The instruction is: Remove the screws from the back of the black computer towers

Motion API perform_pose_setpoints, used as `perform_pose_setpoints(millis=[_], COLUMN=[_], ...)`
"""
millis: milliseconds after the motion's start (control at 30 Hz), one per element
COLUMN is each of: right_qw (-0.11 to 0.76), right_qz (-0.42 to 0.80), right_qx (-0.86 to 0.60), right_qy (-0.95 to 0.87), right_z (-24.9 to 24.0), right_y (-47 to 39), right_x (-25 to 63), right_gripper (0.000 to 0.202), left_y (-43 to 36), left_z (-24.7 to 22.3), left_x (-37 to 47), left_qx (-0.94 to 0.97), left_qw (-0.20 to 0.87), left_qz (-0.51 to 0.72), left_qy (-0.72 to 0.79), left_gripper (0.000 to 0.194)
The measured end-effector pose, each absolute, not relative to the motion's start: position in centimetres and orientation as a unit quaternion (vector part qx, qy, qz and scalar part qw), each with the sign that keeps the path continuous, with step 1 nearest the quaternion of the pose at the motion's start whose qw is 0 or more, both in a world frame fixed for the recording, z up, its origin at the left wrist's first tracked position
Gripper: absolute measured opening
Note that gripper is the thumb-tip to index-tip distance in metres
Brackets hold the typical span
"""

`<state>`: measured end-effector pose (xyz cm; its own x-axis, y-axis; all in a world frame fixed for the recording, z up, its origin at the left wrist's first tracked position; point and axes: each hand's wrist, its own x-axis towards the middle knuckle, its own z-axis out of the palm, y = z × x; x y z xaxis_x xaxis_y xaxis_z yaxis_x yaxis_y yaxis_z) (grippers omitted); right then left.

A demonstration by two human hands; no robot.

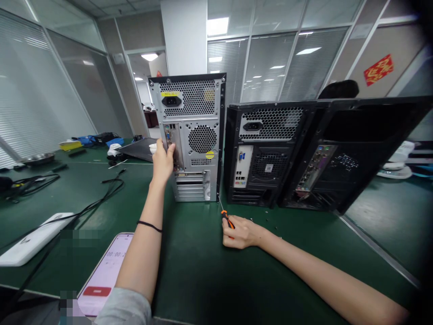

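A silver and black computer case (198,155) stands upright with its rear panel facing me. My left hand (163,160) grips its left edge, the thumb against the rear panel beside the ports and the other fingers round the side, partly hidden. In my right hand (239,231) is a screwdriver (227,218) with an orange and black handle. Its thin shaft points up and left, the tip at the lower right corner of the case's rear. Whether the tip sits in a screw is too small to tell.
Two more black computer cases, a middle one (269,153) and a right one (341,155), stand alongside. Several small screws (267,220) lie before them. Leftward on the green table (189,266) are a phone (104,275), a white slab-like device (37,239) and black cables (93,204).
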<state>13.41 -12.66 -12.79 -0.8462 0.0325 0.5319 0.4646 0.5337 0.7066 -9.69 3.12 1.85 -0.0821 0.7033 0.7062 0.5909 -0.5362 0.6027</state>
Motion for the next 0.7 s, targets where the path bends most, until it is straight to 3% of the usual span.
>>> perform_pose_setpoints(millis=[700], right_qw=[0.235], right_qz=[-0.445], right_qx=[-0.145], right_qy=[-0.852], right_z=[-13.21], right_y=[-12.51], right_x=[13.61], right_gripper=[0.013], left_y=[2.93], left_z=[2.01], left_x=[-9.66], left_qx=[0.674], left_qw=[0.055], left_qz=[0.551], left_qy=[0.489], left_gripper=[0.031])
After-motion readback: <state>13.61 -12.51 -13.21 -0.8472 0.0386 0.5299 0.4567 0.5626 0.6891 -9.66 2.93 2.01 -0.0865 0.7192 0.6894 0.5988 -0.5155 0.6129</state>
